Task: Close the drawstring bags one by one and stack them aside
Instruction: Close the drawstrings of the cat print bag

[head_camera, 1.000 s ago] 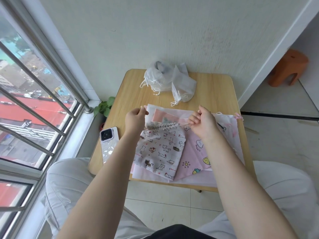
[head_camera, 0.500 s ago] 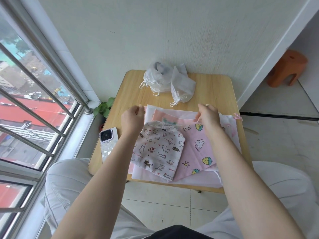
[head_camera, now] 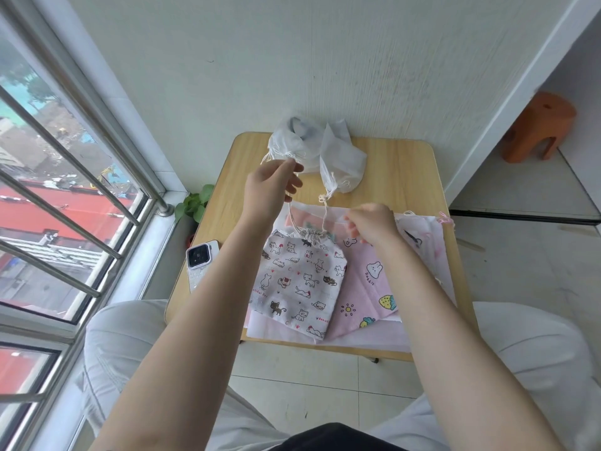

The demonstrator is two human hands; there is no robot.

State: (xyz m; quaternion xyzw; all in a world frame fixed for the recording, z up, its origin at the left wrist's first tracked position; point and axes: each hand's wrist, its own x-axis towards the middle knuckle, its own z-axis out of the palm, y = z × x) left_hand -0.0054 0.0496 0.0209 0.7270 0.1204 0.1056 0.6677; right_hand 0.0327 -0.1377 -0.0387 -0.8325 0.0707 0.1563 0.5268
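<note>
- The pink bag carries the printed word "Rabbit" beside a small bunny; the lettering on the cat-print bag is too small to read in full.
- The cat-print bag lies on the near middle of the wooden table, its mouth gathered tight, on top of the pink bag and flat white bags.
- The left hand is raised over the far left of the pile, its fingers pinching the drawstring.
- The right hand is curled, pinching the other cord just right of the bag's mouth.
- Two closed white bags sit at the far edge; what they hold cannot be seen.
- A phone lies at the table's left edge.
</note>
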